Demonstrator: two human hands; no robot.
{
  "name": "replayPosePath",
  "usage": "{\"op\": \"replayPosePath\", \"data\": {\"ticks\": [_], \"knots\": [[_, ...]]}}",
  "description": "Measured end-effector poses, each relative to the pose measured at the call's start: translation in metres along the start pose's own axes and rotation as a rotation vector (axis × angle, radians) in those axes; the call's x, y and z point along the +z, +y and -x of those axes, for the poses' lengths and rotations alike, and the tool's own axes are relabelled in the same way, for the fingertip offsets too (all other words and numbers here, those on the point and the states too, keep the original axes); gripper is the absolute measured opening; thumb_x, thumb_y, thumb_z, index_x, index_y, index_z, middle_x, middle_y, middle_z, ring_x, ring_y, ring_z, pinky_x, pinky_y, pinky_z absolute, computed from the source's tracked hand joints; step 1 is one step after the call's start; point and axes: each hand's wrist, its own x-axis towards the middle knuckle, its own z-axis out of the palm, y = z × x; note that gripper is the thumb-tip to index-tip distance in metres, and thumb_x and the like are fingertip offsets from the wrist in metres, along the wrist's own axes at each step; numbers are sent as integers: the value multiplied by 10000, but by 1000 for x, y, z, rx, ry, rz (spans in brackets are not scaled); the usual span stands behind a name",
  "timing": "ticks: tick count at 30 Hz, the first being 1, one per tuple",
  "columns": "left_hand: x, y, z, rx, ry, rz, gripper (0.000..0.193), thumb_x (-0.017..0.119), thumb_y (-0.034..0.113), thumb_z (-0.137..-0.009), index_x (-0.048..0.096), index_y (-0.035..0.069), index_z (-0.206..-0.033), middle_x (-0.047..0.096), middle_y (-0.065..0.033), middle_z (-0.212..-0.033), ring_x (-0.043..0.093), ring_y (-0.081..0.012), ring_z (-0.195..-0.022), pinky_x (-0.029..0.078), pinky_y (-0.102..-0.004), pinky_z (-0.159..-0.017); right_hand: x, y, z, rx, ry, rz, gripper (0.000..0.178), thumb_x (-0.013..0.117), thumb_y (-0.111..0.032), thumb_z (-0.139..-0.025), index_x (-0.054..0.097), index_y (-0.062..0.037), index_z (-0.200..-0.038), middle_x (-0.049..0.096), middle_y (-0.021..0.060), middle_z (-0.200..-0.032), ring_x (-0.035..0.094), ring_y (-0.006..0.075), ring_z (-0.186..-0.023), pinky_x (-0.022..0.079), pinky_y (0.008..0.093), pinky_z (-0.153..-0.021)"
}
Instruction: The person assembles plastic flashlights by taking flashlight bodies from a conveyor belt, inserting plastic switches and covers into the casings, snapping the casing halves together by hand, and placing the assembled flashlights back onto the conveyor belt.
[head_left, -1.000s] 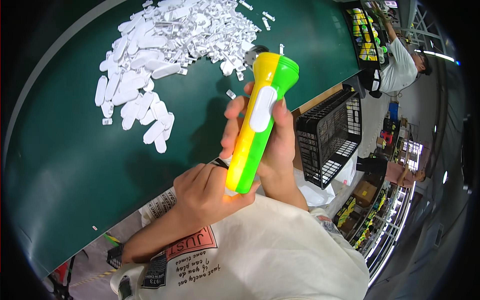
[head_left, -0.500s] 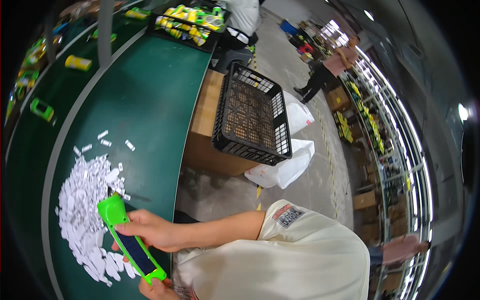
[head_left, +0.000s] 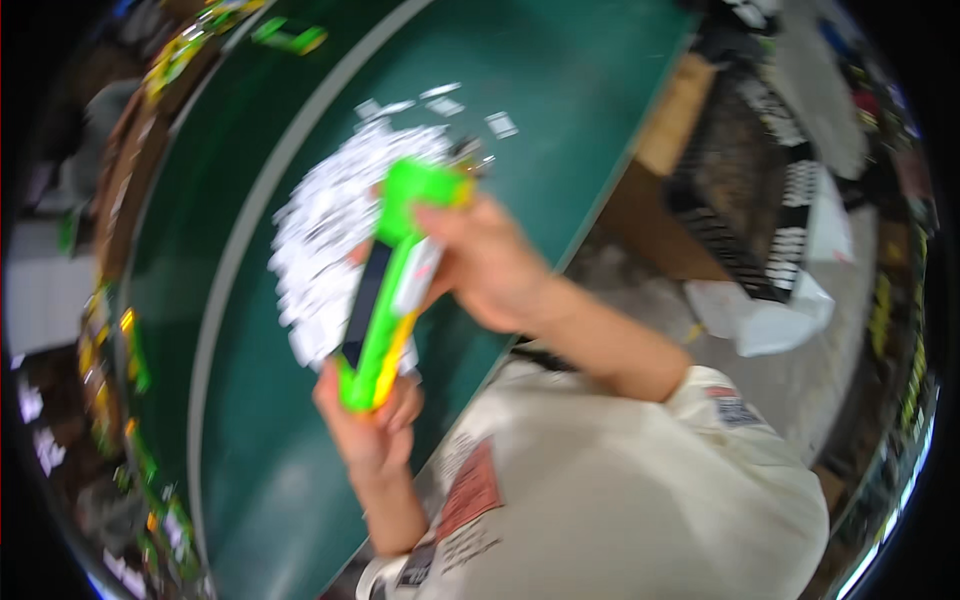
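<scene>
A bright green flashlight-like device [head_left: 378, 345] with a dark panel and a yellow strip along its edge is held aslant over the green table. My right hand [head_left: 485, 265] grips it near its wider head. At its narrow lower end, my left hand [head_left: 372, 420] has its fingers closed round it. A small white piece [head_left: 415, 275] shows on the device's side by my right hand; blur hides whether it is stuck on. Behind the device lies a heap of small white pieces [head_left: 320, 240], with a few loose ones above it.
The green table [head_left: 560, 100] has a grey rail [head_left: 225, 270] along its far side, beyond which lies another green device [head_left: 290, 38]. At right, a black crate [head_left: 740, 180] rests on a cardboard box [head_left: 660, 225], with white bags [head_left: 785, 320] beside it.
My view has swung left, so table and heap appear farther right. The device has been turned, now showing its yellow edge and a white piece. Both hands still hold it.
</scene>
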Motion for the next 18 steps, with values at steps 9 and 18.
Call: {"op": "replayPosePath", "data": {"ticks": [9, 18], "knots": [[18, 11, 18, -27, 28, 12, 599, 302, 561, -967, 455, 36, -722, 306, 21, -469, 251, -79, -375, 208, -216, -344, 13, 8, -2, -49, -12, 40, 356, 650, -348, -862, 597, -7, -949, 670, 87, -832, 696, 179, -707, 589, 292, -580], [21, -19, 16, 151, 250, -105, 639, 312, 600, -958, 489, 15, -771, 333, 26, -548, 268, -73, -438, 221, -212, -402, 17, 39, 3, -59, 83, -3, 350, 696, -293, -841, 621, 23, -969, 677, 91, -817, 664, 141, -657, 540, 289, -543]]}}
